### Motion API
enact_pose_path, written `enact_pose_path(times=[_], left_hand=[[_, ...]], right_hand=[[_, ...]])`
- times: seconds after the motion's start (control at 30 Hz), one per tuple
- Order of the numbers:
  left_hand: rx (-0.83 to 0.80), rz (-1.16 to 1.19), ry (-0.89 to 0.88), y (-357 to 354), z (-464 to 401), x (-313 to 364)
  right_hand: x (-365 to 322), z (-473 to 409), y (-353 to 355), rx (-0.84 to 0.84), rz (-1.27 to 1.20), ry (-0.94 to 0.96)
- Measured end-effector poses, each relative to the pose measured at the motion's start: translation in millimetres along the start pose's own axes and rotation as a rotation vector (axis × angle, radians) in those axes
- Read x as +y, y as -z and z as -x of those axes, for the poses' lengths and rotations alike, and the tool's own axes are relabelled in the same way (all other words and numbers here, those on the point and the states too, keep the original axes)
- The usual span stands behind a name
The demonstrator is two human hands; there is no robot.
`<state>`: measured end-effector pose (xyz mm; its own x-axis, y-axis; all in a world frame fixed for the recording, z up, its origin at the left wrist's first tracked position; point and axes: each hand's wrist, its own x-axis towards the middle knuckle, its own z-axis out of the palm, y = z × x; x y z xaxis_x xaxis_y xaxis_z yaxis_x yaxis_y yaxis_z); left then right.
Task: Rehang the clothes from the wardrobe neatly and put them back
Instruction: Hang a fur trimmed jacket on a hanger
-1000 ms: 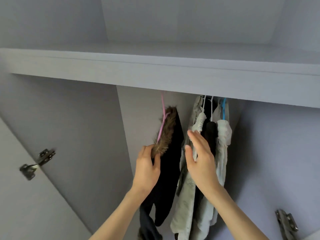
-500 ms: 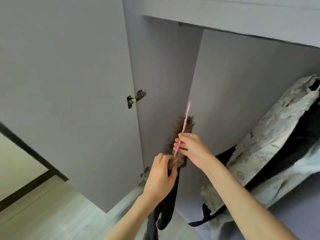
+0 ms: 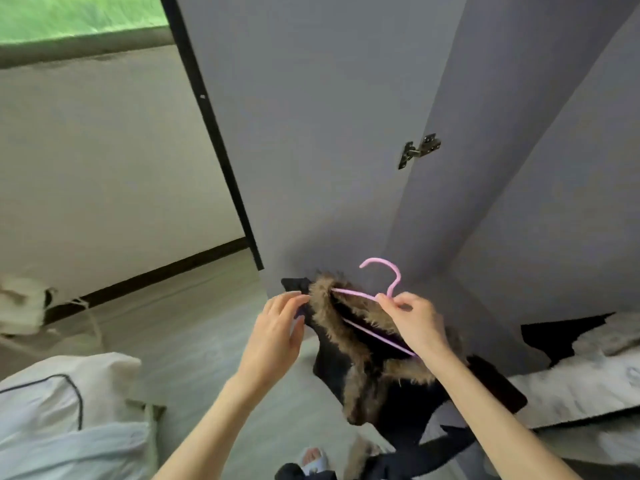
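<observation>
Holding the pink hanger [image 3: 375,320] out in front of you, your right hand [image 3: 417,325] pinches it at the base of the hook, thumb and curled fingers [image 3: 398,301] closed on the thin neck, with the hook itself standing up above your knuckles. The black coat [image 3: 388,386] with the brown fur trim [image 3: 349,344] still hangs on that hanger, its collar spread around the pink bars and its body dropping down past your right forearm toward the floor [image 3: 194,327]. Your left hand [image 3: 277,336] is at the coat's left shoulder, its fingers lightly bent and touching the dark fabric just beside the fur edge; whether they actually pinch the cloth cannot be told from this angle.

You hold the coat clear of the wardrobe, in front of its open grey door [image 3: 311,133], whose metal hinge [image 3: 419,152] shows above and to the right of the hook. At the right edge, pale patterned clothes [image 3: 571,386] and a dark piece lie tilted within the wardrobe opening, well apart from your hands. At lower left sits white bedding with a dark piped edge [image 3: 59,410], and beyond it a pale bag [image 3: 24,303] rests on the floor against the wall. A slippered foot [image 3: 313,460] shows at the bottom, under the hanging coat.
</observation>
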<state>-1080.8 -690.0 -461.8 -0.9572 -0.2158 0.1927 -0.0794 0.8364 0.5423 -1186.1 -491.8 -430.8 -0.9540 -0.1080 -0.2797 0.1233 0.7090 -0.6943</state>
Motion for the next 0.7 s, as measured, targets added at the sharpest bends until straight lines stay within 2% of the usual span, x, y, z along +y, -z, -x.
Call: enact_pose_path(times=[0.07, 0.13, 0.23, 0.5, 0.6, 0.7], left_hand=[[0.022, -0.146, 0.016, 13, 17, -23], [0.023, -0.259, 0.106, 24, 34, -46], [-0.017, -0.345, 0.295, 39, 60, -66], [0.292, -0.348, 0.520, 63, 131, -64], [0.431, -0.240, 0.720, 49, 169, -49], [0.591, -0.135, 0.915, 45, 209, -38]], right_hand=[[-13, 4, -21, 0.001, 0.058, 0.202], [-29, 6, -38, -0.025, 0.102, 0.402], [-53, 1, -57, -0.190, 0.045, 0.546], [-98, 20, -104, -0.608, -0.046, 0.720], [-108, 35, -125, -0.729, 0.026, 0.875], [-120, 55, -152, -0.792, 0.111, 1.118]])
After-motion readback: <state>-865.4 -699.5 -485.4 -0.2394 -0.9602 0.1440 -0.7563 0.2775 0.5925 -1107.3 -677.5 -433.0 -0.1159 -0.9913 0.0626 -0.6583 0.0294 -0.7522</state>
